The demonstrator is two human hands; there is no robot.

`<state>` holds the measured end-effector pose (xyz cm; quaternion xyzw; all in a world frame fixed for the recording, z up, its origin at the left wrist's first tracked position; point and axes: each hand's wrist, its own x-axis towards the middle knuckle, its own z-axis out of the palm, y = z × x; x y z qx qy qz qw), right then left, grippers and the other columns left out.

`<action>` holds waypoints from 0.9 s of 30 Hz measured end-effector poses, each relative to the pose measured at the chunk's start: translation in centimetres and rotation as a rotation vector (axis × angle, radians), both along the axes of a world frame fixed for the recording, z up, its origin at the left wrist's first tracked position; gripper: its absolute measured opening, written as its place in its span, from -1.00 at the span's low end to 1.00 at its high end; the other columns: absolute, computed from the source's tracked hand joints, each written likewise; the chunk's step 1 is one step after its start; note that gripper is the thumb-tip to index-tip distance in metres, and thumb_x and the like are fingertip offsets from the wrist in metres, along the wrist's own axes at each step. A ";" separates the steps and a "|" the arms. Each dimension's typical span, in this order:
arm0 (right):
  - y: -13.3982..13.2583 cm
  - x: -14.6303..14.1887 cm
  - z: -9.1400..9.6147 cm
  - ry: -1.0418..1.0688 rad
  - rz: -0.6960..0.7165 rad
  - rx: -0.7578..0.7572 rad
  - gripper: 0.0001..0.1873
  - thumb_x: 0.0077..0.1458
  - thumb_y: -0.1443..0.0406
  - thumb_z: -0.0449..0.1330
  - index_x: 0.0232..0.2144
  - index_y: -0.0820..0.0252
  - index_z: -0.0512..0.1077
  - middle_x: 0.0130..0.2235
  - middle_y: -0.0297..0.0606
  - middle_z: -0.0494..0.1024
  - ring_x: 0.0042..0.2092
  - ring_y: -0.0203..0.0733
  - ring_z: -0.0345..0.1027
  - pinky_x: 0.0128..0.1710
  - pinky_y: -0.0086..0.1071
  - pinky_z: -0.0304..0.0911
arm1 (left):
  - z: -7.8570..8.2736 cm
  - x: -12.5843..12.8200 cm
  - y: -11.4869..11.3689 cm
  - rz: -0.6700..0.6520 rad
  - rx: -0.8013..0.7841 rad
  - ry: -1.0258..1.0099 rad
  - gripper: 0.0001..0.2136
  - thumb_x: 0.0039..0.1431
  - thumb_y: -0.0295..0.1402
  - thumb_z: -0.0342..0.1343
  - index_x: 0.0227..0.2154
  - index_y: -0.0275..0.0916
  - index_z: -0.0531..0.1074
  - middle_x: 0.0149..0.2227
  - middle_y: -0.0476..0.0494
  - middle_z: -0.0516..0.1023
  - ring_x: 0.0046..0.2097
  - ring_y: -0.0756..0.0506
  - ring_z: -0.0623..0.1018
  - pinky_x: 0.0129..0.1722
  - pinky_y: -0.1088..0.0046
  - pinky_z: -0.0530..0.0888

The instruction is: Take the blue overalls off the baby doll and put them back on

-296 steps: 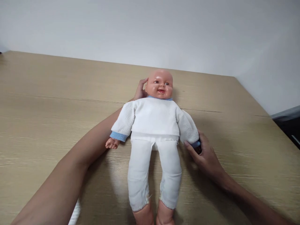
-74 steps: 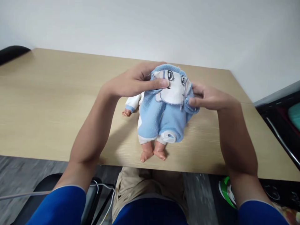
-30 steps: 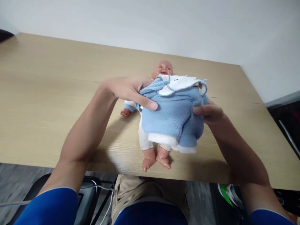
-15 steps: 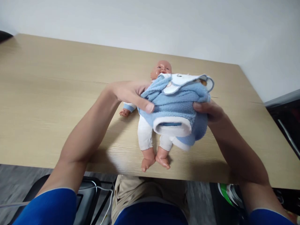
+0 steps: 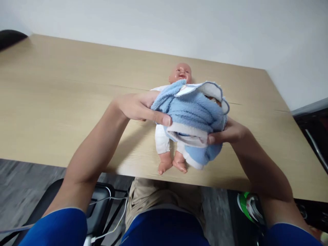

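Note:
A baby doll (image 5: 180,73) in white clothing lies on its back on the table, its bare feet towards me. Above its body I hold a fluffy blue doll garment (image 5: 192,111) with white trim, bunched up. My left hand (image 5: 143,108) grips the garment's left side, thumb along the white-edged opening (image 5: 189,134). At the right, my right hand (image 5: 227,131) pinches the cloth by that same edge, its other fingers behind the fabric. A white patch with a dark-outlined rim folds over at the garment's top. The doll's torso is mostly hidden behind the cloth.
The wooden table (image 5: 64,102) reaches back to a white wall (image 5: 164,27). Below its front edge are a black chair seat (image 5: 99,205) with a white cable (image 5: 119,218), and a green and white object (image 5: 249,206). Dark equipment (image 5: 315,133) stands at the right.
My right hand has slid down to the garment's white-edged opening, which is now pulled wider. The cloth is more gathered and its white patch more folded over. The camera view has shifted slightly.

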<state>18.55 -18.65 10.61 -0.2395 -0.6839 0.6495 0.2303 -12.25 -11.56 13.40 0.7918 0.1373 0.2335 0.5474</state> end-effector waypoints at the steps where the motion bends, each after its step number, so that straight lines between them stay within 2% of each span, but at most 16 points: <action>1: -0.6 -0.1 0.2 -0.007 0.004 -0.007 -0.54 0.25 -0.13 0.63 -0.13 0.08 0.79 -0.11 -0.14 0.86 0.12 0.22 0.81 0.33 0.03 0.71 | 0.0 -0.2 -0.9 -0.093 -0.059 0.033 -0.43 0.02 0.21 0.77 -0.38 -0.17 0.69 -0.28 -0.31 0.80 -0.03 -0.38 0.85 0.06 0.12 0.89; 2: -1.3 -0.2 0.4 -0.012 0.001 -0.012 -0.56 0.28 -0.13 0.61 -0.18 0.08 0.77 -0.14 -0.14 0.85 0.09 0.21 0.81 0.31 0.02 0.71 | 0.0 -0.3 -1.9 -0.174 -0.118 0.062 -0.50 0.12 0.15 0.74 -0.34 -0.16 0.72 -0.24 -0.32 0.81 0.00 -0.39 0.85 0.10 0.11 0.88; 3: -2.1 -0.4 0.6 -0.011 -0.010 -0.009 -0.57 0.28 -0.13 0.62 -0.20 0.07 0.76 -0.16 -0.15 0.83 0.06 0.20 0.81 0.30 0.01 0.72 | -0.3 -0.5 -3.0 -0.192 -0.156 0.069 -0.55 0.18 0.10 0.73 -0.32 -0.15 0.73 -0.24 -0.31 0.81 -0.01 -0.38 0.84 0.10 0.12 0.87; 4: -2.9 -0.6 0.7 -0.009 -0.021 -0.001 -0.57 0.24 -0.11 0.65 -0.20 0.07 0.75 -0.18 -0.16 0.82 0.06 0.20 0.81 0.30 0.01 0.72 | -0.7 -0.6 -4.1 -0.143 -0.171 0.051 -0.57 0.18 0.08 0.73 -0.31 -0.13 0.74 -0.27 -0.28 0.79 -0.05 -0.36 0.84 0.06 0.14 0.87; 7: -5.4 -1.7 0.4 -0.034 -0.124 0.032 -0.52 0.11 -0.02 0.77 -0.04 0.01 0.77 -0.05 -0.19 0.87 0.20 0.24 0.79 0.41 0.06 0.68 | -2.8 -0.6 -7.7 0.120 -0.174 -0.047 -0.58 0.17 0.08 0.73 -0.27 -0.10 0.73 -0.31 -0.19 0.77 -0.14 -0.30 0.82 -0.04 0.15 0.87; 10: -7.5 -2.8 -0.5 -0.066 -0.366 0.082 -0.47 0.16 0.02 0.74 0.12 -0.07 0.77 0.16 -0.20 0.88 0.32 0.23 0.75 0.51 0.07 0.61 | -5.7 0.1 -11.5 0.330 -0.151 -0.127 -0.57 0.18 0.08 0.71 -0.15 -0.07 0.71 -0.25 -0.18 0.78 -0.12 -0.32 0.82 -0.06 0.09 0.87; 13: -8.9 -3.3 -1.7 -0.121 -0.605 0.161 -0.62 0.23 0.00 0.67 -0.02 -0.04 0.74 0.08 -0.18 0.86 0.24 0.23 0.75 0.45 0.09 0.65 | -8.1 1.3 -14.7 0.452 -0.193 -0.116 -0.58 0.21 0.01 0.69 -0.14 -0.07 0.64 -0.31 -0.11 0.74 -0.28 -0.23 0.74 -0.23 0.16 0.77; 15: -9.3 -3.3 -2.7 -0.176 -0.688 0.211 -0.70 0.25 0.02 0.63 -0.15 -0.02 0.70 -0.06 -0.19 0.83 0.11 0.22 0.74 0.35 0.09 0.69 | -9.0 2.1 -16.4 0.598 -0.216 -0.115 -0.63 0.31 -0.01 0.62 -0.10 -0.10 0.63 -0.25 -0.11 0.77 -0.26 -0.20 0.72 -0.20 0.20 0.72; 18: -9.6 -3.5 -3.9 -0.244 -0.719 0.285 -0.72 0.21 0.07 0.63 -0.25 -0.03 0.63 -0.29 -0.27 0.71 -0.11 0.15 0.66 0.06 0.01 0.72 | -9.8 2.9 -18.4 0.805 -0.186 -0.114 -0.63 0.44 0.01 0.49 0.07 -0.13 0.66 0.00 -0.17 0.83 -0.01 -0.27 0.77 0.04 0.17 0.71; 21: -9.6 -4.0 -4.5 -0.393 -0.675 0.369 -0.64 0.16 0.12 0.57 -0.43 -0.03 0.47 -0.48 -0.40 0.48 -0.36 -0.07 0.41 -0.29 -0.17 0.50 | -10.7 2.8 -19.8 0.921 -0.169 0.000 -0.70 0.51 -0.02 0.38 0.05 -0.13 0.63 -0.02 -0.13 0.81 -0.02 -0.24 0.74 0.02 0.20 0.63; 24: -9.4 -4.7 -5.0 -0.528 -0.641 0.453 -0.63 0.12 0.19 0.47 -0.50 0.00 0.34 -0.50 -0.44 0.46 -0.42 -0.20 0.29 -0.36 -0.25 0.26 | -11.7 2.2 -20.5 1.022 -0.116 0.128 -0.79 0.48 -0.12 0.31 -0.04 -0.14 0.60 -0.08 -0.11 0.79 -0.11 -0.20 0.69 -0.05 0.23 0.53; 27: -8.9 -5.1 -5.7 -0.546 -0.643 0.480 -0.68 0.11 0.23 0.44 -0.47 0.02 0.34 -0.48 -0.42 0.52 -0.40 -0.20 0.33 -0.33 -0.26 0.24 | -12.5 1.9 -20.0 1.048 -0.090 0.187 -0.81 0.44 -0.16 0.27 -0.06 -0.14 0.56 -0.11 -0.12 0.77 -0.14 -0.21 0.67 -0.08 0.24 0.49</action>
